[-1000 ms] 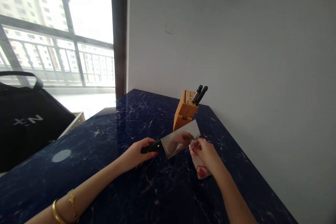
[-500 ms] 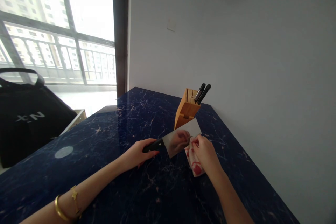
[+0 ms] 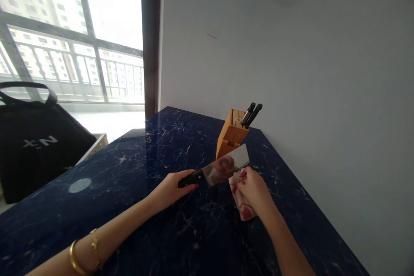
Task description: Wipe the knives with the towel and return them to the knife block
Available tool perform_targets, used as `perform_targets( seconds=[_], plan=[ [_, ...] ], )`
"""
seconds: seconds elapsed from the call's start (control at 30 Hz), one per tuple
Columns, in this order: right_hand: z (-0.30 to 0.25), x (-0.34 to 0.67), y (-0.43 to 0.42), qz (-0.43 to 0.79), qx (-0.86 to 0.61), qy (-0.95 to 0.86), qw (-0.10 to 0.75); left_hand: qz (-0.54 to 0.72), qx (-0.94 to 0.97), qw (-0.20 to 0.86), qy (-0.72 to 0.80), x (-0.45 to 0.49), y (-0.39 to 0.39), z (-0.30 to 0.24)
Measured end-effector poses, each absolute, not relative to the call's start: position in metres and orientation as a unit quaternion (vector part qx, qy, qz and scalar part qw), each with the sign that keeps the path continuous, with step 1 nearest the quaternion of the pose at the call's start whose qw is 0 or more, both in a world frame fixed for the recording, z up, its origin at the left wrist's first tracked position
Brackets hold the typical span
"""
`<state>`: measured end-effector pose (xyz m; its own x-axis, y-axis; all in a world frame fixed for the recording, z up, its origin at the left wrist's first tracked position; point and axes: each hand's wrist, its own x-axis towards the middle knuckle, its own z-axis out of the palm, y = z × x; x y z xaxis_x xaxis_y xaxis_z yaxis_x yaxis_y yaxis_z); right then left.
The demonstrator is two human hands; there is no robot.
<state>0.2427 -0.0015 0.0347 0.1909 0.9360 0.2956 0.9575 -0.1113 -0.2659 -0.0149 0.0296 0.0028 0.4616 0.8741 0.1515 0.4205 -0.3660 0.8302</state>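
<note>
My left hand (image 3: pixel 170 188) is closed around the black handle of a steel cleaver (image 3: pixel 226 165), holding the blade out flat above the dark blue marble counter (image 3: pixel 139 172). My right hand (image 3: pixel 254 189) grips a white cloth with red print (image 3: pixel 243 207) and presses it against the lower edge of the blade near its far end. The blade mirrors my fingers. A wooden knife block (image 3: pixel 231 133) with two black-handled knives stands just behind the cleaver.
A black bag (image 3: pixel 32 144) with white lettering sits at the left beyond the counter edge. A grey wall runs along the counter's right side. A large window with a railing fills the upper left.
The cleaver blade has tilted flatter, showing less of its face. My right hand and the cloth have slid slightly along the blade's edge. The view has shifted a little.
</note>
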Motion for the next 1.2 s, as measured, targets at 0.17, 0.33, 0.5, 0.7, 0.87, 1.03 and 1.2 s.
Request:
perform_targets(
  seconds=[0.17,0.33,0.5,0.7,0.87,1.03,1.2],
  plan=[
    [0.045,0.235,-0.003,-0.078,-0.724,-0.604,0.323,0.299,0.75,0.412,0.423,-0.015,0.029,0.003],
    [0.034,0.212,0.001,-0.05,-0.664,-0.649,0.368,0.299,0.745,0.431,0.412,-0.014,0.028,0.002],
    [0.027,0.199,0.007,-0.012,-0.625,-0.679,0.384,0.291,0.742,0.447,0.405,-0.012,0.027,0.001],
    [0.026,0.185,0.005,0.015,-0.58,-0.723,0.375,0.293,0.744,0.45,0.398,-0.012,0.027,0.002],
    [0.025,0.175,0.002,0.03,-0.547,-0.756,0.359,0.293,0.749,0.445,0.394,-0.012,0.028,0.003],
    [0.027,0.168,0.002,0.015,-0.547,-0.735,0.4,0.299,0.755,0.438,0.386,-0.012,0.027,0.003],
    [0.029,0.17,-0.002,0.042,-0.555,-0.748,0.361,0.29,0.746,0.454,0.391,-0.013,0.025,0.006]
  ],
)
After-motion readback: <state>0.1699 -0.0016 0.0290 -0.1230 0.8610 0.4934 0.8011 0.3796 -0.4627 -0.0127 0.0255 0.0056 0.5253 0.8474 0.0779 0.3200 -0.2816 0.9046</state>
